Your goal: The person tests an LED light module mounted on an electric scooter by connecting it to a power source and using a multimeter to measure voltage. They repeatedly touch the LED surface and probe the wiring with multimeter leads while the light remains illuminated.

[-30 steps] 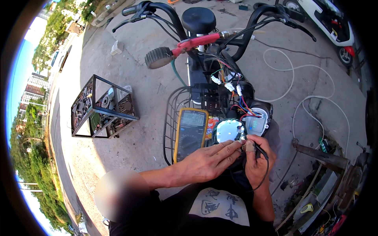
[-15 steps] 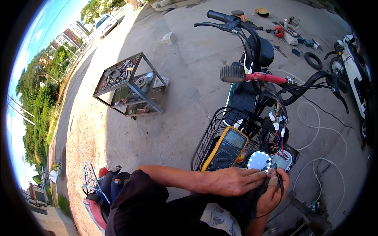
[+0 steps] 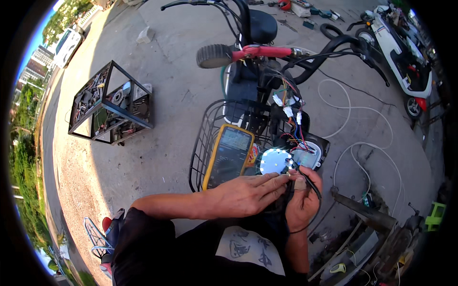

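Note:
My left hand [image 3: 250, 194] reaches to the edge of a round white lit panel [image 3: 274, 161], fingers together and tips pinched on something small I cannot make out. Against those fingertips, my right hand [image 3: 305, 200] grips a black test lead [image 3: 316, 188] that loops down beside it. A yellow-cased multimeter [image 3: 228, 155] lies in the black wire basket [image 3: 199, 145] of an electric bike. Right of the panel an open grey housing [image 3: 306, 156] holds coloured wires, with white connectors [image 3: 287, 111] above.
A red tool with a wheel [image 3: 257, 50] lies across the handlebars. A metal cart of parts [image 3: 110, 104] stands left. A white scooter [image 3: 403, 62], loose tyre [image 3: 330, 31] and coiled pale hose [image 3: 348, 107] are behind and right. Scrap metal [image 3: 367, 212] is lower right.
The camera view swung and turned between frames, shifting the bike left since half a second ago. My hands stay together at the lit panel's edge, with little visible change in grip.

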`<state>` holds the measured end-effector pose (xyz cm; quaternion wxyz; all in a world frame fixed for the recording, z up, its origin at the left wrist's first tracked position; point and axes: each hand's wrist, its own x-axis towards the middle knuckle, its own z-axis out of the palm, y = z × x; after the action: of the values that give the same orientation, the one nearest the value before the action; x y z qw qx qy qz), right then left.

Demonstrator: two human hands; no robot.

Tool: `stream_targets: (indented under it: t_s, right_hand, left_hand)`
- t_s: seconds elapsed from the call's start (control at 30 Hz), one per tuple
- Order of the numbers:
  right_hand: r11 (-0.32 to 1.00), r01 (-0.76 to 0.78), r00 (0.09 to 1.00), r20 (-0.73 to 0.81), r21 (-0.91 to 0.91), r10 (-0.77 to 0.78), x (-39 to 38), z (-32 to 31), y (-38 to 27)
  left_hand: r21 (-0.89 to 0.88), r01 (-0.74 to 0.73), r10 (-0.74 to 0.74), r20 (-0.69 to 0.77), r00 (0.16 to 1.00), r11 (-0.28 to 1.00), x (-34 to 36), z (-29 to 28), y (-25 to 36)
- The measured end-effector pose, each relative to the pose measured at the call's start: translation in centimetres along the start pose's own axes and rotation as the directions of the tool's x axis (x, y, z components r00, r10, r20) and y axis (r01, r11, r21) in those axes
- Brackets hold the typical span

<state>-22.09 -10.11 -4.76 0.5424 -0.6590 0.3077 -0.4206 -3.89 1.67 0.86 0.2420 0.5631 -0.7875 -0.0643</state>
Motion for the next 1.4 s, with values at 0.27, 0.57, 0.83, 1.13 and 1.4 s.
stream_targets:
  t_s: [0.27, 0.57, 0.83, 1.13, 1.4]
  right_hand:
    - [0.989, 0.096, 0.993, 0.076, -0.112, -0.088, 0.4, -1.0, -0.3]
    - [0.99, 0.028, 0.999, 0.038, -0.139, -0.023, 1.1, -0.5, -0.6]
    - [0.984, -0.017, 0.996, 0.084, -0.176, 0.032, 2.1, -0.4, -1.6]
    - [0.985, -0.039, 0.995, 0.084, -0.167, 0.054, 2.4, -0.3, -2.0]
    - [0.983, -0.022, 0.995, 0.091, -0.18, 0.039, 2.5, -0.2, -1.8]
  left_hand:
    - [-0.011, 0.036, -0.035, 0.061, 0.998, 0.999, 0.4, -0.4, 0.4]
    - [-0.02, 0.051, -0.049, 0.094, 0.994, 0.998, 0.5, -1.0, 0.4]
    - [0.0, 0.036, -0.036, 0.073, 0.997, 0.999, 0.2, -0.6, 0.4]
    - [-0.006, 0.035, -0.034, 0.081, 0.996, 0.999, 0.4, -0.8, 0.3]
    - [-0.015, 0.048, -0.047, 0.065, 0.997, 0.999, 0.4, -0.6, 0.3]
